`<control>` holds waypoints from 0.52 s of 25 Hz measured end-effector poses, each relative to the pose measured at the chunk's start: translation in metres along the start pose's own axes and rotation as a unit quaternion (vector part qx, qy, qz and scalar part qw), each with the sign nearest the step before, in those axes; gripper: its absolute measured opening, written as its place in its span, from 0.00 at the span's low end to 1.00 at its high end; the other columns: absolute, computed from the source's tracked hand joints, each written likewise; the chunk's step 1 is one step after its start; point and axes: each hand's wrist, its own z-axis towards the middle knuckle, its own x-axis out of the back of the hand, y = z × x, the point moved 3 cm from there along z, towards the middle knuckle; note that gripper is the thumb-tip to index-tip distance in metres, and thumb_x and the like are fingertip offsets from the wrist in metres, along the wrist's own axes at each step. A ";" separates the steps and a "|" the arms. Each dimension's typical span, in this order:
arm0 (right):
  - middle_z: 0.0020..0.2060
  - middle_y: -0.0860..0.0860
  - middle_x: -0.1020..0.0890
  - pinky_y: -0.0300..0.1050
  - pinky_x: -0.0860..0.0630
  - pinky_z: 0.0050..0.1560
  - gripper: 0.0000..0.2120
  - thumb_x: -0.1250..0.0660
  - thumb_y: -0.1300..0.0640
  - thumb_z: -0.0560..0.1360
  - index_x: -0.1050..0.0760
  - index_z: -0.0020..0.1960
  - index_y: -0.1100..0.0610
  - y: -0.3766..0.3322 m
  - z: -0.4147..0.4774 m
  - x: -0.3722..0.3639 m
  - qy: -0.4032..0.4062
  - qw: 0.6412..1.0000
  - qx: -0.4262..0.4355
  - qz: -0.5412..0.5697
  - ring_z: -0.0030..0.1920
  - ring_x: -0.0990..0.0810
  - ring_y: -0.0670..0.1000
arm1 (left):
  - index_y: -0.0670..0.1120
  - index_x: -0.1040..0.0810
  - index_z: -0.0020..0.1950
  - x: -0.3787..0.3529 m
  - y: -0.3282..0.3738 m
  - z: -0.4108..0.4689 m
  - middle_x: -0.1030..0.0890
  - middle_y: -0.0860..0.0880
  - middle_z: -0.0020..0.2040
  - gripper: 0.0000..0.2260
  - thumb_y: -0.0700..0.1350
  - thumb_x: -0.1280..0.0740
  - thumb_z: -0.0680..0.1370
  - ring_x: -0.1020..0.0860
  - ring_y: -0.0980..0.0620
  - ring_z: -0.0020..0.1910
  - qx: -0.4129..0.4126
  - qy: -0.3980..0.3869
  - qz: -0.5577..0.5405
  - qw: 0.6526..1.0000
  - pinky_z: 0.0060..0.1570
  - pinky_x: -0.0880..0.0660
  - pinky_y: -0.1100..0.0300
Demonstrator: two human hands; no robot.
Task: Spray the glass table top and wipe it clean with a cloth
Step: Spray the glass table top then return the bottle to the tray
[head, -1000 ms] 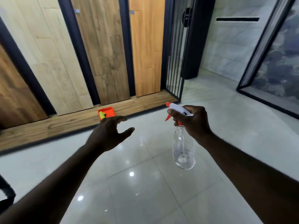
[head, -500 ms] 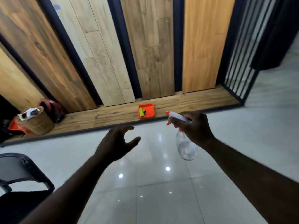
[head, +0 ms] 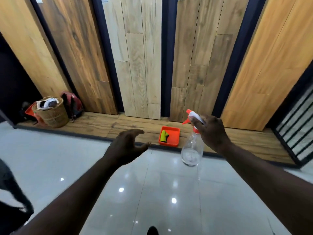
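Right hand (head: 211,133) is gripping the spray bottle (head: 192,150) at its neck, midair. It's looking near-empty, so probably light. Left hand (head: 126,146) is hovering open, holding nothing. Yellow cloth (head: 164,136) is lying in the orange tray (head: 175,136), probably soft, pinch anywhere.

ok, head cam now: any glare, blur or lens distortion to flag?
Head view: spot glare on the glossy grey floor tiles; the upright wood-grain wall panels fan outward, wide-angle distortion; a dark shape at the left edge is smeared; the clear plastic spray bottle in the right hand and the small orange tray look fairly sharp.
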 end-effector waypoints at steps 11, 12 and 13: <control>0.34 0.42 0.23 0.29 0.29 0.29 0.15 0.31 0.48 0.84 0.16 0.56 0.61 0.139 0.281 -0.059 0.019 0.997 -0.076 -0.010 0.34 0.19 0.39 | 0.49 0.28 0.76 -0.041 -0.055 0.377 0.26 0.48 0.75 0.30 0.61 0.29 0.78 0.29 0.49 0.74 -0.034 -0.079 0.019 0.996 0.70 0.28 0.49; 0.34 0.42 0.22 0.28 0.28 0.31 0.14 0.30 0.49 0.84 0.16 0.57 0.61 0.158 0.298 -0.067 0.016 0.996 -0.083 -0.002 0.36 0.18 0.35 | 0.49 0.28 0.76 -0.053 -0.058 0.404 0.26 0.48 0.75 0.30 0.61 0.29 0.78 0.30 0.48 0.75 -0.029 -0.084 0.019 0.996 0.71 0.28 0.49; 0.34 0.43 0.20 0.28 0.27 0.32 0.14 0.29 0.49 0.83 0.15 0.57 0.60 0.183 0.317 -0.077 0.012 0.995 -0.097 0.006 0.37 0.18 0.33 | 0.50 0.28 0.76 -0.071 -0.065 0.434 0.26 0.48 0.75 0.29 0.61 0.29 0.78 0.30 0.48 0.75 -0.020 -0.093 0.016 0.995 0.71 0.29 0.49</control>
